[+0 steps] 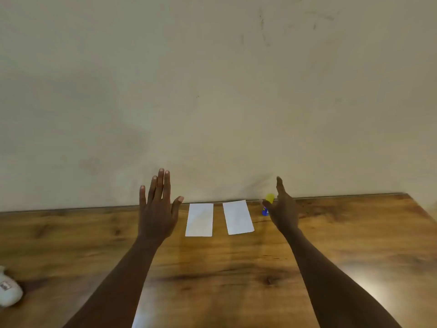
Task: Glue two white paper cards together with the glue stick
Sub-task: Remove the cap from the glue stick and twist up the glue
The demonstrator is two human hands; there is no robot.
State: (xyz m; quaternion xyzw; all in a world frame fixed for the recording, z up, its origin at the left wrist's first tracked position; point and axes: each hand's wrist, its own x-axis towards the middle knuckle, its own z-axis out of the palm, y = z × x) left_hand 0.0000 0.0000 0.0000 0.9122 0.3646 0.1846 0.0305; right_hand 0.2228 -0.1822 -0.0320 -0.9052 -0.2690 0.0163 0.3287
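Observation:
Two white paper cards lie side by side on the wooden table near the wall: the left card [199, 219] and the right card [238, 217], a small gap between them. A glue stick [268, 202] with a yellow cap and blue body stands upright just right of the right card, partly hidden by my right hand [282, 209]. That hand is open, fingers apart, thumb close to the glue stick but not closed around it. My left hand [157, 209] hovers left of the left card, flat and open, fingers spread, holding nothing.
The wooden table [212, 268] ends at a plain beige wall [212, 91] just behind the cards. A white rounded object [8, 292] lies at the table's near left edge. The table's right corner [406, 195] is at the far right.

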